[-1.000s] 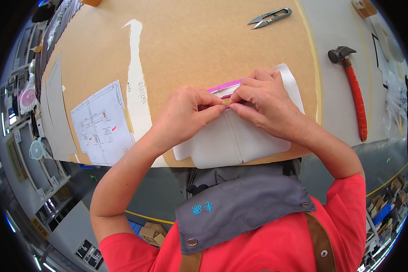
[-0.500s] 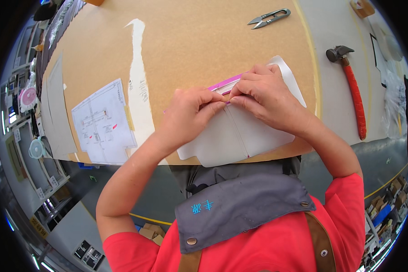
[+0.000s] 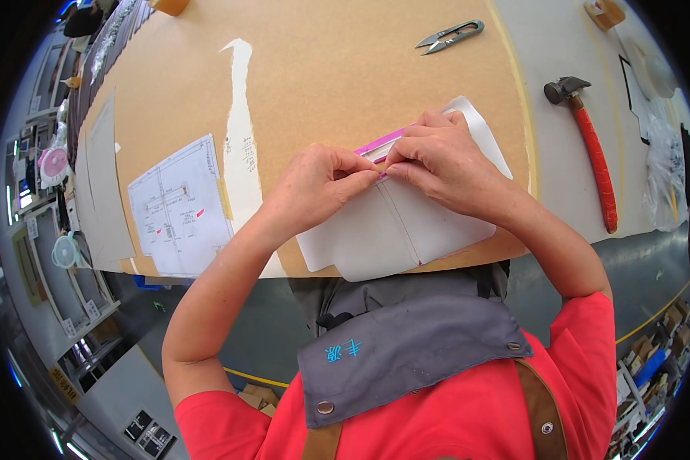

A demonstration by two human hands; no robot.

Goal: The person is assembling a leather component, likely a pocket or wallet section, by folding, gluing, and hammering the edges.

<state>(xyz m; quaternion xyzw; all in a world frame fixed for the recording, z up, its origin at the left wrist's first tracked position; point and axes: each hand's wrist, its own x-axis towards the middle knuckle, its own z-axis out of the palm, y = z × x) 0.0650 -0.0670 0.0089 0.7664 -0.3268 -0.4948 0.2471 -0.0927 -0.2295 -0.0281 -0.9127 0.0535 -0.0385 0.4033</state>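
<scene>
A white flexible sheet (image 3: pixel 360 249) with notched corners lies at the table's near edge. Along its far side runs a purple-edged strip (image 3: pixel 382 141), partly covered by my fingers. My left hand (image 3: pixel 310 188) pinches the sheet's purple edge with thumb and forefinger. Pressed close from the other side, my right hand (image 3: pixel 446 169) pinches the same edge; the fingertips of both hands nearly touch. Between them a small bit of purple shows. From there a thin double line crosses the sheet to a small purple spot (image 3: pixel 419 262) by the near edge.
Thread snips (image 3: pixel 451 37) lie far right on the brown board (image 3: pixel 322 77). A red-handled hammer (image 3: pixel 594 157) rests to the right on the grey surface. On the left are a printed drawing (image 3: pixel 180 207) and a torn white paper strip (image 3: pixel 240 115). Clear plastic (image 3: pixel 665 172) lies far right.
The whole view has shifted slightly. Both hands keep their pinch at the same spot on the sheet, with a little more purple showing between the fingertips.
</scene>
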